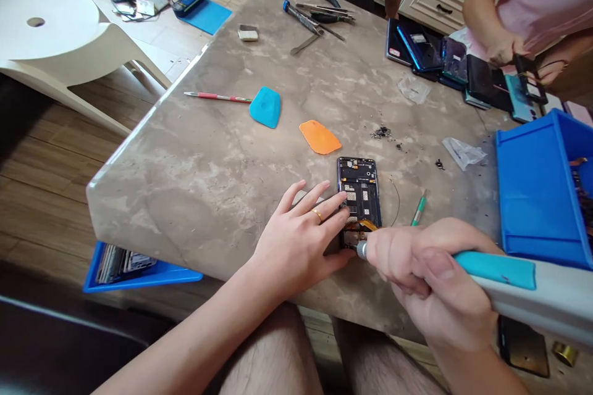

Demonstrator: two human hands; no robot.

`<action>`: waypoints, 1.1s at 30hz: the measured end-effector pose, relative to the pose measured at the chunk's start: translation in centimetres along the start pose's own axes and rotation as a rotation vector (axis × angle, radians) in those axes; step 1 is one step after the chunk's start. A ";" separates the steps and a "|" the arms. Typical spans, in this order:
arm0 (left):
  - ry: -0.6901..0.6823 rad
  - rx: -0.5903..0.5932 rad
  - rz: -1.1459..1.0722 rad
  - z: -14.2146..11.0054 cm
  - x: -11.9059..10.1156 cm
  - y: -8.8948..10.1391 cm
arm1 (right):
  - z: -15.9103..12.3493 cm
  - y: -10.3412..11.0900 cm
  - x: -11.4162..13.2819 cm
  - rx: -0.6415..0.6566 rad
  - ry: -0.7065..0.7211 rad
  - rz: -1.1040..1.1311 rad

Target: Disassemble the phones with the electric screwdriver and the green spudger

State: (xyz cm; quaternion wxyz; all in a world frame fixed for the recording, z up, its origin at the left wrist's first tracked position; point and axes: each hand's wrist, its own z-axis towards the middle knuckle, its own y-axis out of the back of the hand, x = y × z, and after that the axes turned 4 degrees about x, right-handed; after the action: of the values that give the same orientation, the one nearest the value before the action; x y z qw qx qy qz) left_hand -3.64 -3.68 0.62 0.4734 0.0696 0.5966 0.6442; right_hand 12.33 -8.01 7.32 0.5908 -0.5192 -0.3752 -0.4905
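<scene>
White-and-teal tool [519, 281] gripped in my right hand [451, 290], metal tip [362, 250] at the lower end of the coverless phone [359, 194]; can't tell if it touches; my left hand [296, 239] spread flat, some fingers on the phone's left edge; phone lies on the marbled table [185, 197]; orange piece [319, 137] just beyond; green stick [419, 210] to its right.

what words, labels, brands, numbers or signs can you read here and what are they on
None can be read for certain.
Red-and-white sticker on the dark phone: too small to read.
White label on the blue phone: too small to read.
Any print inside the opened phone: too small to read.
</scene>
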 end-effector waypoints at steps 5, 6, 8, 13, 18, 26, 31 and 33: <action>-0.003 0.005 0.008 0.0 0.0 0.0 | 0.3 -0.5 -0.1 0.002 0.050 0.020; -0.004 0.005 0.010 0.0 0.0 0.0 | 0.2 -0.4 -0.1 0.010 0.044 0.017; -0.008 -0.001 0.013 0.0 0.1 0.0 | 0.0 -0.2 0.0 0.018 0.051 0.013; -0.013 -0.009 0.015 0.1 0.1 -0.1 | 0.1 0.3 0.2 0.016 0.075 0.032; -0.015 -0.001 0.020 0.1 0.1 -0.1 | 0.4 1.3 1.1 -0.180 0.062 0.044; -0.013 -0.002 0.022 0.0 0.1 0.0 | 0.6 1.5 1.0 -0.354 0.016 0.011; -0.012 -0.014 0.012 0.1 0.1 0.0 | 0.6 1.3 0.6 -0.355 0.012 -0.005; -0.013 -0.011 0.012 0.0 0.1 0.0 | 0.6 1.2 0.5 -0.372 0.010 -0.010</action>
State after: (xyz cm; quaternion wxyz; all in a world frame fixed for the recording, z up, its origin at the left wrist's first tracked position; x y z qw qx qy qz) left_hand -3.66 -3.63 0.59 0.4736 0.0748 0.5897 0.6499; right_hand 13.68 -7.57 7.58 0.4838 -0.6151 -0.2777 -0.5572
